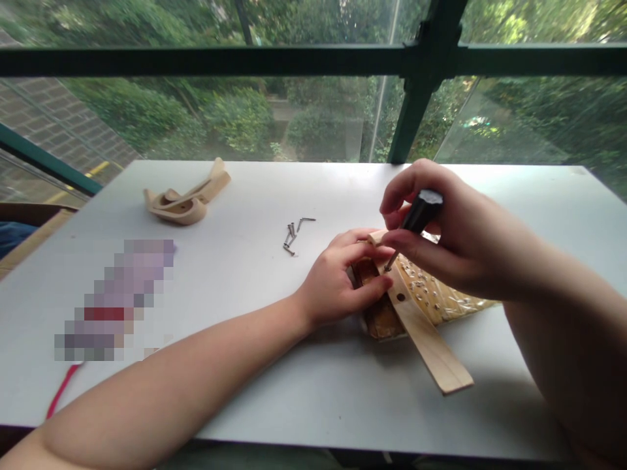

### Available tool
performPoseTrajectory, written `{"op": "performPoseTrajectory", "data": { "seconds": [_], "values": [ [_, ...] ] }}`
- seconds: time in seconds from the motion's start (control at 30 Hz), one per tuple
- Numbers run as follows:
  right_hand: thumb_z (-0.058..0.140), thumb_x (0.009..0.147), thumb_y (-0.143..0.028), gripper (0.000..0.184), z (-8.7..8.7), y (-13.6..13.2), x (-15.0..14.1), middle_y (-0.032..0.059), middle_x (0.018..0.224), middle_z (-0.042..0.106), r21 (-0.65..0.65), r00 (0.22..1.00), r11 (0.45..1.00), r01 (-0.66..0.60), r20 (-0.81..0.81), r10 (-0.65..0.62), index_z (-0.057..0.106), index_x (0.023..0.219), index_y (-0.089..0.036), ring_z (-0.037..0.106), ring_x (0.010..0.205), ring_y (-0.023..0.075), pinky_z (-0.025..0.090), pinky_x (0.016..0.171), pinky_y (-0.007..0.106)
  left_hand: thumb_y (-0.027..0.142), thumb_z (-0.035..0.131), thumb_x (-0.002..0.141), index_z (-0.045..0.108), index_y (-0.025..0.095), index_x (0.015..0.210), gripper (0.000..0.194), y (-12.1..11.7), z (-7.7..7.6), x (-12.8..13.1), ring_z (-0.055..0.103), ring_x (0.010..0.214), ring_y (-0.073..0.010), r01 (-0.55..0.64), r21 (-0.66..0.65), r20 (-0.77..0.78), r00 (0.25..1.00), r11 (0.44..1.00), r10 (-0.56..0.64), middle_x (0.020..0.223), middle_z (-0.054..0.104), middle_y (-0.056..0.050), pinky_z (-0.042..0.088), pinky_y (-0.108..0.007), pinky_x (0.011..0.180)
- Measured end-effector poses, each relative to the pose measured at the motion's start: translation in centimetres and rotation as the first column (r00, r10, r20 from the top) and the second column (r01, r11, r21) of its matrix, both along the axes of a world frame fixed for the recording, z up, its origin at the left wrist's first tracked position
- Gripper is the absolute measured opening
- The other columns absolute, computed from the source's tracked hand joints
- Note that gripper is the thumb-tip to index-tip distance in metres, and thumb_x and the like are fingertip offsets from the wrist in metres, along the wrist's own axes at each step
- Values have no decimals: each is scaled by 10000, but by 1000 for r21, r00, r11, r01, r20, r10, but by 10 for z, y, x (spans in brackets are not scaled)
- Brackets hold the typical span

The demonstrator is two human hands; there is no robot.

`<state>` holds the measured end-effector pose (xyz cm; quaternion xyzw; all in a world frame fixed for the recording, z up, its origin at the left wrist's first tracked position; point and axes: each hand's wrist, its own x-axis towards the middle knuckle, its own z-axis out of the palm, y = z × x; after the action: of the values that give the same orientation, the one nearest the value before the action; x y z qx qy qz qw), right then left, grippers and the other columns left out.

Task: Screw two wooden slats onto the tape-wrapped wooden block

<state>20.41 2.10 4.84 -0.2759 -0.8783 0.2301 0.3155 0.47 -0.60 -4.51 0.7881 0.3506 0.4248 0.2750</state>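
My right hand [441, 228] grips a screwdriver [422, 210] by its black handle, the shaft slanting down to the left. Its tip meets a screw [388, 267] in a pale wooden piece [431, 339] with a dark round hole. That piece lies across a brown block [377, 320] with a wrapped, hole-dotted yellowish part [431, 287] on its right. From the left, my left hand [337, 274] is closed around the wooden piece, thumb near the screw and fingers over the far end. Part of the block is hidden under my hands.
Several loose screws [290, 236] lie left of the block on the white table [235, 261]. Curved wooden pieces [183, 202] rest at the back left. A blurred-out purplish item [122, 294] with a red strap [61, 391] lies at the left. Behind the table stands a framed window [313, 62].
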Motion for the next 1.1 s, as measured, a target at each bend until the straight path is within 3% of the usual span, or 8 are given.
{"op": "performPoseTrajectory", "data": {
  "seconds": [0.27, 0.47, 0.6, 0.73, 0.93, 1.0, 1.1],
  "values": [
    [688, 858, -158, 290, 6, -2, 4, 13, 926, 608, -33, 999, 999, -21, 36, 22, 509, 1069, -245, 586, 670, 124, 484, 538, 260, 318, 724, 860, 703, 202, 1175, 336, 0, 0, 0, 561, 1307, -278, 18, -15, 5, 1000, 1000, -18, 1380, 618, -117, 457, -480, 1144],
    [693, 861, -179, 281, 3, 2, 6, -14, 818, 577, 11, 998, 999, 39, 53, -40, 506, 1060, -247, 533, 621, 114, 430, 509, 250, 304, 732, 864, 697, 204, 1171, 325, 1, 0, 0, 576, 1293, -259, 31, -13, 20, 999, 999, -31, 1371, 626, -103, 460, -447, 1139],
    [718, 825, -165, 341, 2, 4, 4, 0, 880, 602, 18, 998, 998, 61, 28, -61, 488, 1064, -245, 529, 643, 116, 416, 507, 249, 291, 733, 863, 703, 190, 1160, 315, 1, 0, 0, 565, 1303, -253, 32, -13, 14, 999, 999, -32, 1378, 620, -105, 447, -431, 1149],
    [746, 790, -135, 366, 3, 6, 3, -22, 799, 525, 56, 996, 995, 85, -7, -85, 476, 1011, -245, 451, 596, 99, 363, 474, 238, 291, 736, 858, 713, 198, 1137, 295, 1, -2, -1, 575, 1293, -255, 23, -10, 17, 1000, 1000, -23, 1367, 620, -99, 455, -427, 1143],
    [711, 796, -78, 389, 8, 1, 6, -36, 787, 460, 66, 999, 998, -22, 31, 20, 465, 1040, -256, 413, 595, 88, 349, 469, 223, 304, 732, 858, 716, 189, 1140, 305, 0, -1, -1, 571, 1296, -259, 16, -25, 21, 1000, 1000, -16, 1358, 623, -109, 450, -428, 1151],
    [707, 773, -50, 449, 9, -2, 6, -24, 865, 492, 19, 998, 998, -57, 9, 57, 452, 1081, -254, 464, 635, 89, 393, 487, 223, 314, 728, 859, 713, 188, 1158, 324, 0, -1, 0, 560, 1308, -268, 8, -34, 7, 1000, 999, -8, 1365, 618, -114, 448, -437, 1154],
    [720, 733, -16, 561, 8, -3, 5, -16, 919, 544, -149, 989, 980, -136, -72, 126, 413, 1139, -253, 540, 670, 102, 441, 495, 232, 325, 737, 851, 716, 184, 1141, 324, 0, -1, 0, 568, 1301, -274, -16, -20, 5, 1000, 1000, 16, 1355, 627, -115, 459, -440, 1144]
  ]
}}
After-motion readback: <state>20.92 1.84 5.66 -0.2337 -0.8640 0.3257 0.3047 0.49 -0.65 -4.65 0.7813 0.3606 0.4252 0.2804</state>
